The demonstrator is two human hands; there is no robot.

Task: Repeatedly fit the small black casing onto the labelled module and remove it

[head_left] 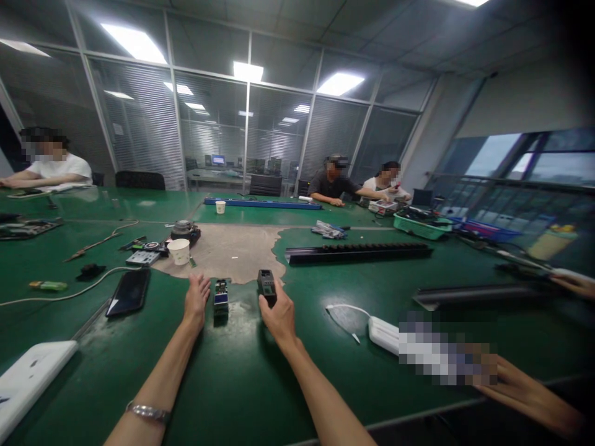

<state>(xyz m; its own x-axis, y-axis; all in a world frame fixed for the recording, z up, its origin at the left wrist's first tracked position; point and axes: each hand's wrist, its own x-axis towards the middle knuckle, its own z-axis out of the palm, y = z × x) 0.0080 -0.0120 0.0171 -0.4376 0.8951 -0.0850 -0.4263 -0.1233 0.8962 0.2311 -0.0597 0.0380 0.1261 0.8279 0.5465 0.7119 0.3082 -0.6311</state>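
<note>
Right hand (280, 314) forward, around dark casing (266, 282)

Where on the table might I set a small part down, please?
Bare green table shows on the near side of the small device, and between the right hand and the white cable. It is more crowded beyond and left of the left hand, around the phone and the nearer cup.
</note>
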